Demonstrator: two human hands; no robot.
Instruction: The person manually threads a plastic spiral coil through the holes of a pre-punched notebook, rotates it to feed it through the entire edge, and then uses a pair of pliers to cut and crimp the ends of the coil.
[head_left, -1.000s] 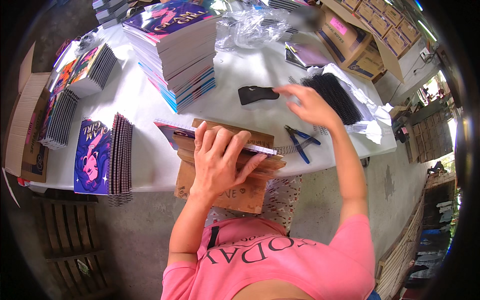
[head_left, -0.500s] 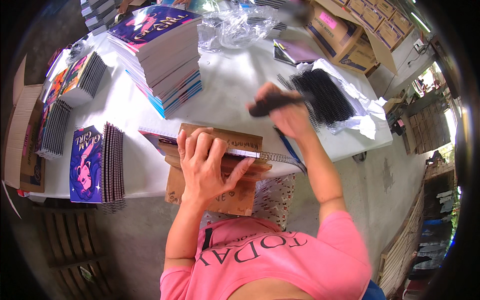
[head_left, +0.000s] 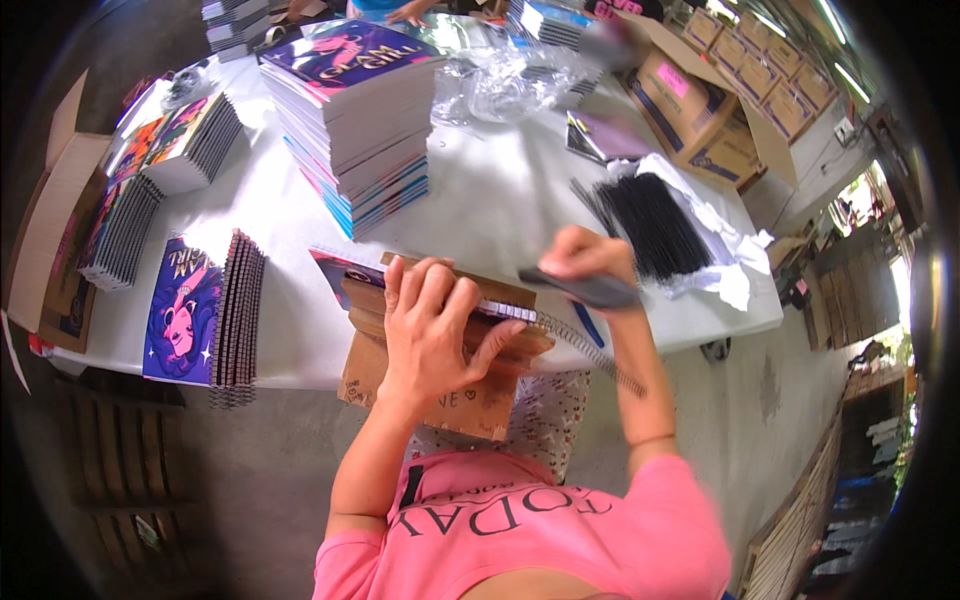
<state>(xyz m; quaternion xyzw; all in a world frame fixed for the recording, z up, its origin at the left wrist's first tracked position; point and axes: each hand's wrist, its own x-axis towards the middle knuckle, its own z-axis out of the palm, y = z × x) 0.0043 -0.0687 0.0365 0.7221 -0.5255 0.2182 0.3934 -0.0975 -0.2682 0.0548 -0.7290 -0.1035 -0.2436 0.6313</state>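
My left hand (head_left: 425, 325) curls its fingers over the far side of a notebook (head_left: 345, 268) with a purple, pink-edged cover. Its thumb presses on the near side, by the white paper edge. The notebook stands edge-up in a brown wooden holder (head_left: 465, 405) at the table's front edge. From the notebook's right end a dark spiral coil (head_left: 590, 350) trails out toward my right forearm. My right hand (head_left: 595, 258) is closed around a dark, elongated object (head_left: 590, 288), blurred by motion, above the coil. Under that wrist lies a blue tool (head_left: 590, 325), partly hidden.
A tall stack of notebooks (head_left: 345, 120) stands beyond my left hand. Bound notebooks (head_left: 185, 315) lie at the left, near an open carton (head_left: 60, 230). Loose black coils (head_left: 655, 225) rest on white paper at the right. Clear plastic (head_left: 515, 85) and another person's hand (head_left: 410, 12) show at the back.
My right hand has come down and nearer with the dark object. The coil's free end has swung downward to the right. My left hand keeps its grip; the whole view has shifted slightly.
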